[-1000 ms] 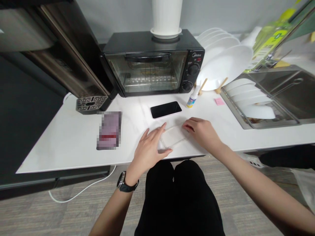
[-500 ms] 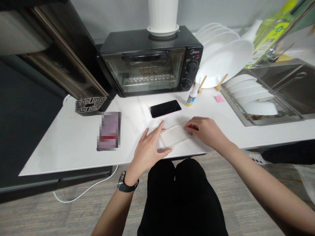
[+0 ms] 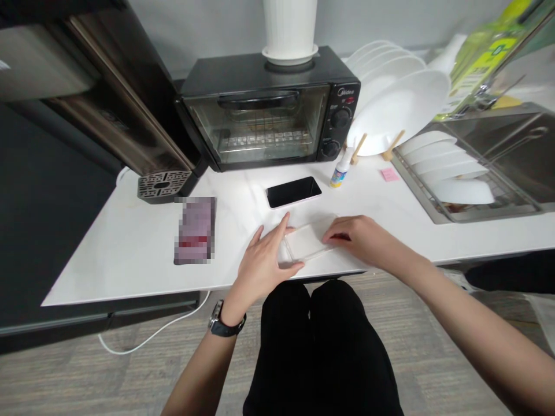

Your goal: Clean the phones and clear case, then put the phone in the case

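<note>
A clear phone case (image 3: 307,238) lies flat on the white counter near its front edge. My left hand (image 3: 264,254), with a watch on the wrist, spreads its thumb and fingers around the left end of the case and touches it. Over the right part of the case, my right hand (image 3: 353,236) is closed, fingertips pinched together; whatever is between them is hidden. Behind the case lies a phone (image 3: 293,192) with its dark screen up. A small spray bottle (image 3: 339,172) stands to the right of the phone.
A black toaster oven (image 3: 269,124) stands at the back, a white pot (image 3: 290,29) on top. White plates (image 3: 390,110) and a sink rack (image 3: 459,173) are at the right, near a pink note (image 3: 389,174). A blurred purple item (image 3: 195,231) lies left, by a drip tray (image 3: 163,184).
My right hand has shifted slightly over the case, and the small dark item seen under its fingers is now out of sight. My left hand stays in place. The view has moved a little.
</note>
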{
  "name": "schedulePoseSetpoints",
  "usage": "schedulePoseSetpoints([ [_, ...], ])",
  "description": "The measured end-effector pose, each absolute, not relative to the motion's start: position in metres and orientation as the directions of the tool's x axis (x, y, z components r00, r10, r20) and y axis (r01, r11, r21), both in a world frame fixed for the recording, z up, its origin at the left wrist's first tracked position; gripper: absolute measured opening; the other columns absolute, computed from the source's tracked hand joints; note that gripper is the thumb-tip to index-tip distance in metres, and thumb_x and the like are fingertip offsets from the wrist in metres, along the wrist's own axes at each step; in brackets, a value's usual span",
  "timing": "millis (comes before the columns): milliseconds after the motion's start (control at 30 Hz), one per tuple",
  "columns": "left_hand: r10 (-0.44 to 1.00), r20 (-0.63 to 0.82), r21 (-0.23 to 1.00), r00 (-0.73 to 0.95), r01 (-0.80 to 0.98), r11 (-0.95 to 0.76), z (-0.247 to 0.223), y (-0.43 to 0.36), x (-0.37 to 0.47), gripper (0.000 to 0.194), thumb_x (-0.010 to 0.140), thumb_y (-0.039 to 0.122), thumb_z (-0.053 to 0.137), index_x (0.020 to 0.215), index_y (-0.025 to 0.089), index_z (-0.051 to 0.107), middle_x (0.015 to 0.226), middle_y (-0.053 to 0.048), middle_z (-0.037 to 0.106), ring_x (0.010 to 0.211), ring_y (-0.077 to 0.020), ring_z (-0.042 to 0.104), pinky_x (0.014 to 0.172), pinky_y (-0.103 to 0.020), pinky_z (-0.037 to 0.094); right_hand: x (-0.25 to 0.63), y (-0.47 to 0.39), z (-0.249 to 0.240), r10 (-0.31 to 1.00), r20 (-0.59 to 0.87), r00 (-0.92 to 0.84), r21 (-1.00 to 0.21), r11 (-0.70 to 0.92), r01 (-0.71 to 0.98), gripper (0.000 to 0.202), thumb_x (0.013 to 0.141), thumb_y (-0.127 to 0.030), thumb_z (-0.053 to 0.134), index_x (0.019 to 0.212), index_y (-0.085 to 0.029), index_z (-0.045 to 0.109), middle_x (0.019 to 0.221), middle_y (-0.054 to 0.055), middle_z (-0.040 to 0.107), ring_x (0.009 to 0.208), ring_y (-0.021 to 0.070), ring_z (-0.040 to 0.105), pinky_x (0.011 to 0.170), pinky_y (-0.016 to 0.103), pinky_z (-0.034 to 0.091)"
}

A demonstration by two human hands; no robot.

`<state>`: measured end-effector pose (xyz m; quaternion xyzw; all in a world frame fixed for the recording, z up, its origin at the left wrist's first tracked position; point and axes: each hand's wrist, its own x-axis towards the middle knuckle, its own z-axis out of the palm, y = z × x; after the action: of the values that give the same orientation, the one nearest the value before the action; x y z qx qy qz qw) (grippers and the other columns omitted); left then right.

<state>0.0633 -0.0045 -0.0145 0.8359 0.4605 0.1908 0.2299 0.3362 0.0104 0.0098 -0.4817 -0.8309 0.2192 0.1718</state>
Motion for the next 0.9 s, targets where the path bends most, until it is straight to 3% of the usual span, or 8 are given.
schedulePoseSetpoints([
  [100, 0.863, 0.098, 0.564, 0.496, 0.686, -0.459, -0.014, -0.004, 0.064, 0.115, 0.088, 0.038, 0.082, 0.17, 0.037, 0.002, 0.156, -0.003, 0.061, 0.148, -0.0252, 0.055, 0.135, -0.053, 0.017, 0.331, 0.017, -0.001, 0.925, 0.234, -0.3, -0.42, 0.374, 0.827, 0.021, 0.099, -0.011, 0.06, 0.097, -0.019, 0.079, 0.1, 0.008, 0.079, 0.087, 0.0243, 0.073, 0.08, 0.034, 0.053],
  [200, 0.862, 0.087, 0.567, 0.5, 0.686, -0.455, -0.014, -0.004, 0.064, 0.114, 0.088, 0.037, 0.082, 0.17, 0.037, 0.002, 0.156, -0.003, 0.061, 0.149, -0.025, 0.053, 0.135, -0.052, 0.016, 0.295, 0.012, -0.014, 0.893, 0.318, -0.318, -0.537, 0.445, 0.717, 0.018, 0.101, -0.014, 0.061, 0.099, -0.019, 0.078, 0.103, 0.008, 0.078, 0.091, 0.0229, 0.074, 0.084, 0.033, 0.053],
  [300, 0.857, 0.09, 0.566, 0.507, 0.682, -0.463, -0.014, -0.005, 0.063, 0.116, 0.087, 0.039, 0.082, 0.171, 0.035, 0.002, 0.16, -0.004, 0.057, 0.152, -0.0244, 0.05, 0.135, -0.049, 0.017, 0.265, 0.001, -0.015, 0.846, 0.281, -0.452, -0.667, 0.511, 0.542, 0.017, 0.099, -0.013, 0.064, 0.092, -0.021, 0.077, 0.099, 0.004, 0.078, 0.092, 0.0192, 0.074, 0.085, 0.029, 0.052],
  [400, 0.853, 0.091, 0.569, 0.514, 0.676, -0.468, -0.013, -0.006, 0.062, 0.115, 0.087, 0.038, 0.082, 0.171, 0.034, 0.003, 0.159, -0.005, 0.058, 0.15, -0.0241, 0.052, 0.135, -0.05, 0.016, 0.275, -0.009, -0.001, 0.858, 0.124, -0.499, -0.698, 0.433, 0.571, 0.017, 0.094, -0.009, 0.069, 0.085, -0.022, 0.076, 0.086, 0.0, 0.076, 0.078, 0.016, 0.07, 0.073, 0.026, 0.048],
  [533, 0.852, 0.083, 0.579, 0.516, 0.671, -0.463, -0.01, -0.005, 0.063, 0.113, 0.087, 0.036, 0.082, 0.17, 0.036, 0.005, 0.155, -0.003, 0.061, 0.148, -0.0244, 0.053, 0.135, -0.052, 0.014, 0.323, -0.006, 0.013, 0.925, 0.015, -0.38, -0.554, 0.324, 0.767, 0.015, 0.093, -0.01, 0.069, 0.087, -0.021, 0.077, 0.085, 0.001, 0.076, 0.073, 0.0168, 0.067, 0.07, 0.028, 0.045],
  [667, 0.856, 0.077, 0.596, 0.512, 0.664, -0.451, -0.008, -0.004, 0.066, 0.111, 0.087, 0.035, 0.081, 0.17, 0.038, 0.008, 0.155, -0.002, 0.062, 0.149, -0.0237, 0.053, 0.135, -0.053, 0.013, 0.327, 0.006, 0.002, 0.961, 0.197, -0.194, -0.382, 0.257, 0.887, 0.018, 0.097, -0.011, 0.059, 0.09, -0.018, 0.074, 0.092, 0.008, 0.075, 0.078, 0.0209, 0.067, 0.072, 0.031, 0.044],
  [767, 0.857, 0.07, 0.588, 0.511, 0.673, -0.449, -0.009, -0.004, 0.066, 0.111, 0.087, 0.036, 0.081, 0.17, 0.037, 0.007, 0.158, -0.003, 0.06, 0.149, -0.0242, 0.053, 0.135, -0.053, 0.014, 0.289, 0.006, -0.01, 0.932, 0.258, -0.253, -0.534, 0.356, 0.767, 0.015, 0.098, -0.01, 0.06, 0.093, -0.019, 0.072, 0.097, 0.007, 0.076, 0.083, 0.02, 0.068, 0.076, 0.03, 0.046],
  [900, 0.856, 0.081, 0.576, 0.511, 0.677, -0.458, -0.009, -0.005, 0.066, 0.111, 0.087, 0.037, 0.082, 0.17, 0.034, 0.008, 0.162, -0.006, 0.055, 0.151, -0.0244, 0.051, 0.135, -0.051, 0.015, 0.262, -0.008, -0.005, 0.89, 0.151, -0.431, -0.693, 0.406, 0.595, 0.018, 0.094, -0.007, 0.066, 0.083, -0.021, 0.069, 0.085, 0.0, 0.074, 0.072, 0.0144, 0.065, 0.071, 0.026, 0.043],
])
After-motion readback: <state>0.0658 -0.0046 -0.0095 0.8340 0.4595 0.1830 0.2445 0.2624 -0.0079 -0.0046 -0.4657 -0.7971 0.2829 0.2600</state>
